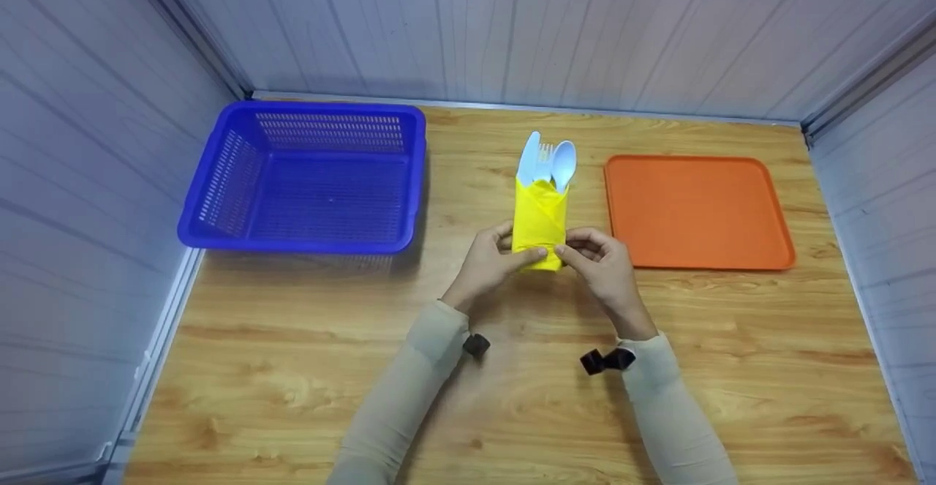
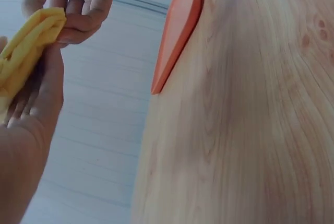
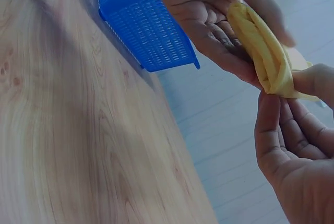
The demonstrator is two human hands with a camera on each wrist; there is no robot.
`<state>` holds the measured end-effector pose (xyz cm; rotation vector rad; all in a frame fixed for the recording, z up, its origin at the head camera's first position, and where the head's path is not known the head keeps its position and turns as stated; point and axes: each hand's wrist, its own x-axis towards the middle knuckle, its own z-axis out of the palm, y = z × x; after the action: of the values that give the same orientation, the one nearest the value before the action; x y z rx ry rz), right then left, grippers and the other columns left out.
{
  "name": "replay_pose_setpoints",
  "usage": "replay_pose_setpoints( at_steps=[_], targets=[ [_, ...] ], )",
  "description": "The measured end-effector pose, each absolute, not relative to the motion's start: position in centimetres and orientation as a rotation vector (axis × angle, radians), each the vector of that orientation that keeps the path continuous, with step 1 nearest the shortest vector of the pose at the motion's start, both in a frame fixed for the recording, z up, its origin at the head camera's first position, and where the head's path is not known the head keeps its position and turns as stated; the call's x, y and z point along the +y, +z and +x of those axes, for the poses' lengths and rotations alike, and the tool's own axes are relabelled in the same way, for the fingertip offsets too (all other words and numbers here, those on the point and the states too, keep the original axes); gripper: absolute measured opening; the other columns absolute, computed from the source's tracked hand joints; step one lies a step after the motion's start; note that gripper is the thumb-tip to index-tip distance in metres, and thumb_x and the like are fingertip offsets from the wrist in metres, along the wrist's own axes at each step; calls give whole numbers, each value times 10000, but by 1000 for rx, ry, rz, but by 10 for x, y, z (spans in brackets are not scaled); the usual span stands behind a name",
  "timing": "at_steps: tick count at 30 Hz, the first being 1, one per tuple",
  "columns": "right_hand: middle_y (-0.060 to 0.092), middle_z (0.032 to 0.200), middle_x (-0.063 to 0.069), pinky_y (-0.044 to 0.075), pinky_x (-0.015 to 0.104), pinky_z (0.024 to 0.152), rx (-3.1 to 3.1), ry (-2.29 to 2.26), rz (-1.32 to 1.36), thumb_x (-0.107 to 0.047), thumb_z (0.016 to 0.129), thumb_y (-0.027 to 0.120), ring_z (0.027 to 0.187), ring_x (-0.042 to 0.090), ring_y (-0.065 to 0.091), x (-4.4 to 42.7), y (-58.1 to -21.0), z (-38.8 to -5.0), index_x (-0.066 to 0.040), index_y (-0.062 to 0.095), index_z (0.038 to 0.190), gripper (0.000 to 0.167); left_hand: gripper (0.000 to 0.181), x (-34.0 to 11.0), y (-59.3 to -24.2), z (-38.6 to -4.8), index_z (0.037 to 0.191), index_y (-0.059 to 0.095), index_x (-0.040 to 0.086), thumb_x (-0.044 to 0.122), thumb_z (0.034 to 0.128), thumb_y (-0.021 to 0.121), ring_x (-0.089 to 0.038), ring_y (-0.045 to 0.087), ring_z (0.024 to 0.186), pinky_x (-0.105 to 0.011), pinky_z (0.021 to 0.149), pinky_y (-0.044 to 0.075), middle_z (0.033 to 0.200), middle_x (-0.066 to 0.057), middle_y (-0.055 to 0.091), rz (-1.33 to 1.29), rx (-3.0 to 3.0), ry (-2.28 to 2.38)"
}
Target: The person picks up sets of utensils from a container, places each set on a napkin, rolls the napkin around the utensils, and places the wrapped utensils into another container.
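A yellow napkin [image 1: 540, 214] is folded into a pouch, held up above the table between both hands. Out of its top stick a white plastic knife [image 1: 529, 158], a fork [image 1: 545, 162] and a spoon [image 1: 564, 163]; their handles are hidden in the napkin. My left hand [image 1: 499, 260] grips the pouch's lower left side, thumb across the front and fingers behind. On the lower right edge, my right hand [image 1: 603, 265] pinches the napkin between thumb and fingers. In the right wrist view the napkin's folded bottom end [image 3: 263, 51] shows its layers.
A blue plastic basket [image 1: 333, 243] with slotted walls stands at the left on the wooden table [image 1: 468, 412]. To the right lies an orange tray [image 1: 698, 214]. Pale panel walls [image 1: 475, 31] enclose the table at the back and both sides.
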<state>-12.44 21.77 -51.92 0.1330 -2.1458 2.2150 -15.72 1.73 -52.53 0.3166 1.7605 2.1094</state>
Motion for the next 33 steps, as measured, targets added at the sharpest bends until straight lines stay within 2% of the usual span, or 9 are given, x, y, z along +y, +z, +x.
replay_pose_setpoints(
  at_steps=[10,15,20,27,33],
  targets=[
    [652,1014,242,585,335,721,-2105,2302,135,29,887,726,826,259,672,213,-518,-124,123,661,1071,216,464,13,-522,-156,1287,620,2,137,873,781,-267,728,902,-412,788,589,1012,-93,748,295,1817,2118],
    [664,1000,234,582,429,744,-2101,2324,126,2,890,735,816,268,669,211,-517,-124,102,672,1068,214,437,13,-521,-155,1262,619,-28,99,872,769,-273,727,911,-379,776,592,1024,-120,742,299,1812,2160],
    [660,1038,261,578,440,787,-2055,2416,181,-32,914,720,861,305,675,208,-511,-123,106,666,1107,243,455,5,-508,-156,1257,616,-48,100,860,781,-263,725,901,-368,770,593,1025,-136,737,248,1879,2111],
    [665,1088,270,554,436,876,-1835,2639,273,-6,957,649,976,339,685,206,-499,-121,171,605,1188,294,406,-37,-469,-172,1199,651,-38,59,827,781,-288,707,898,-413,799,586,1012,-143,727,119,2002,2101],
    [671,1107,249,543,419,905,-1830,2680,300,-20,973,632,1018,341,680,211,-505,-117,157,603,1211,298,430,-99,-446,-196,1236,624,-57,33,836,752,-278,701,916,-358,811,579,1067,-192,709,-105,2115,2108]
  ],
)
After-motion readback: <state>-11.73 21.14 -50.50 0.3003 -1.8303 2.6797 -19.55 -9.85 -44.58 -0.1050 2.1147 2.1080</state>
